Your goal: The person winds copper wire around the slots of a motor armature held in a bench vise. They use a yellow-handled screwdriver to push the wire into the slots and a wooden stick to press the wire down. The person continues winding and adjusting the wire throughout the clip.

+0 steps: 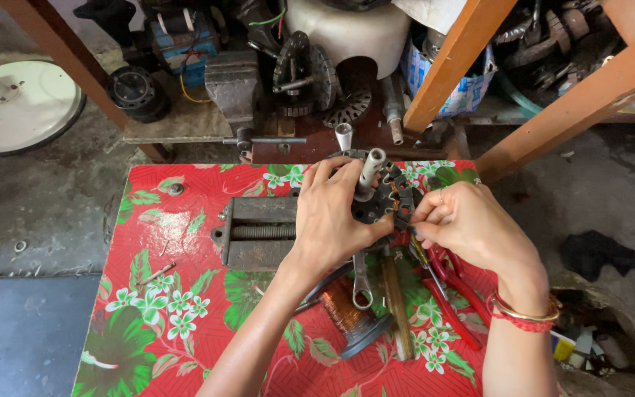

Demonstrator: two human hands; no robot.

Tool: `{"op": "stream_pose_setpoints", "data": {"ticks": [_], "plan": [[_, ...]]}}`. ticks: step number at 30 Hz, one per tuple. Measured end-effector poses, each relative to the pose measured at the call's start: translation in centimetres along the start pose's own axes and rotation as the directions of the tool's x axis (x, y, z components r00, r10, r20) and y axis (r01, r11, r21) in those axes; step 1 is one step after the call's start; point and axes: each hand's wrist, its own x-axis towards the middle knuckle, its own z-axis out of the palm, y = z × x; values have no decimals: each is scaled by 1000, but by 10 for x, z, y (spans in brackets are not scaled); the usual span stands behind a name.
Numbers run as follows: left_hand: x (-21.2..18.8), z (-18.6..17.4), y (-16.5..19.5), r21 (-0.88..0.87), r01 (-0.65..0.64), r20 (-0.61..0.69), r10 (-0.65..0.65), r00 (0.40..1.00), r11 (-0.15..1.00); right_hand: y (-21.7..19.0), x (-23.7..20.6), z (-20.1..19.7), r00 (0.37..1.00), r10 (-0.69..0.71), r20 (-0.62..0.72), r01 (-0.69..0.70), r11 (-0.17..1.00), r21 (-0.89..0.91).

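Observation:
My left hand (332,213) grips a round black metal motor stator (389,197) with slotted teeth and a short grey shaft (370,167) sticking up from it. My right hand (464,220) pinches at the stator's right edge, fingertips on a thin copper wire there. Both hands hover over a small table covered in red floral cloth (170,294). A spool of copper wire (347,312) lies just below my left wrist.
A grey bench vise (259,231) is fixed to the table left of my hands. Red-handled pliers (453,290), a spanner (361,283) and a wooden-handled tool (397,309) lie below. Motor parts and a second vise (233,88) crowd the floor behind, between orange wooden legs (450,66).

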Motion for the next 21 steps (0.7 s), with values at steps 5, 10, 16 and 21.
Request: {"op": "stream_pose_setpoints", "data": {"ticks": [5, 10, 16, 21], "plan": [[-1, 1, 0, -2, -5, -13, 5, 1000, 1000, 3, 7, 2, 999, 12, 34, -11, 999, -45], [-1, 4, -7, 5, -34, -66, 34, 997, 999, 20, 24, 7, 993, 80, 82, -76, 995, -61], [-4, 6, -13, -65, -27, -65, 23, 998, 998, 45, 54, 20, 978, 60, 201, -89, 987, 137], [-1, 1, -13, -59, -30, -23, 29, 999, 998, 52, 65, 32, 974, 74, 216, -124, 965, 232]]}}
